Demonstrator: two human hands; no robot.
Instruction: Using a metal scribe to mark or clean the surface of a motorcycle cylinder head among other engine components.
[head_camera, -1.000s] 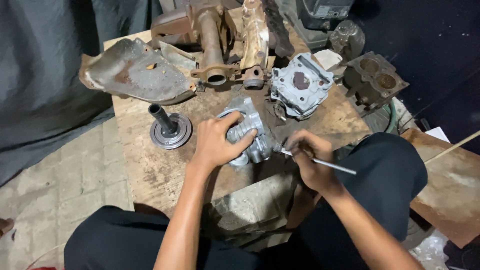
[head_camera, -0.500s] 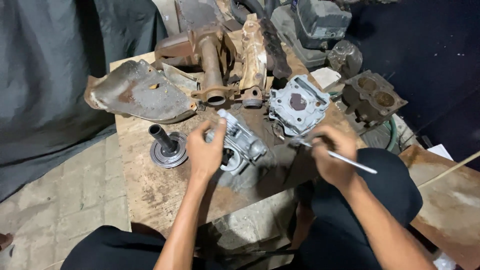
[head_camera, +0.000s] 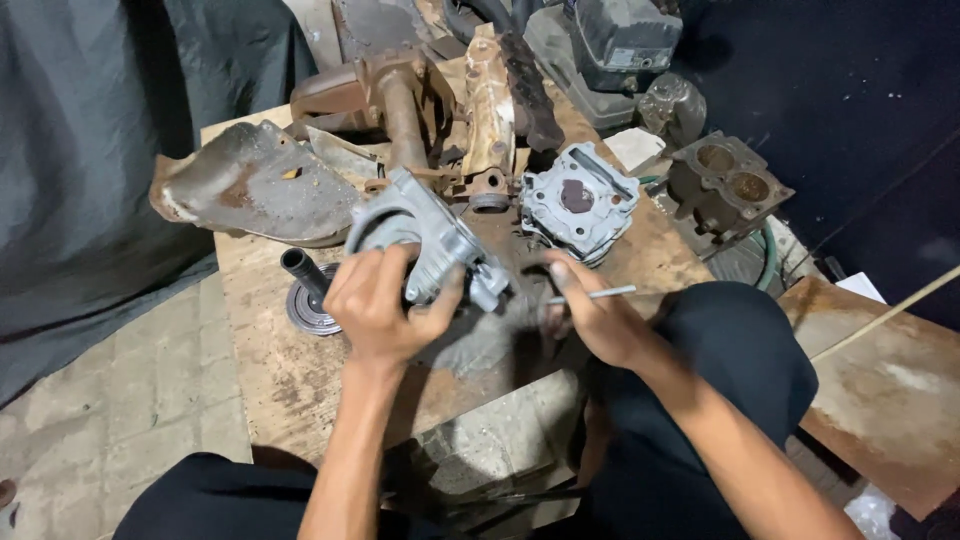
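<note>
Grey metal engine part (head_camera: 435, 240) sits in your left hand (head_camera: 385, 305), lifted a little above the wooden board (head_camera: 270, 370). Your fingers curl tight around its lower side, and your thumb presses on the part from the right. The round ring end of the part points up and to the left.

Far to the left lies a rusty bent metal cover (head_camera: 250, 185) on the board. Just below it stands a small round disc with a dark short shaft (head_camera: 310, 295), near your left hand but not touching it.

Behind the part you hold are rusty brown pipes and castings (head_camera: 430, 100), all piled close together. To the right of them rests a grey cylinder piece with a dark round middle (head_camera: 580, 200).

Your right hand (head_camera: 590, 315) is just beside the grey part. Its fingers are pinched shut on a thin metal rod (head_camera: 600, 294), which sticks out to the right.

Farther right sits a brown block with two round holes (head_camera: 730, 185).
</note>
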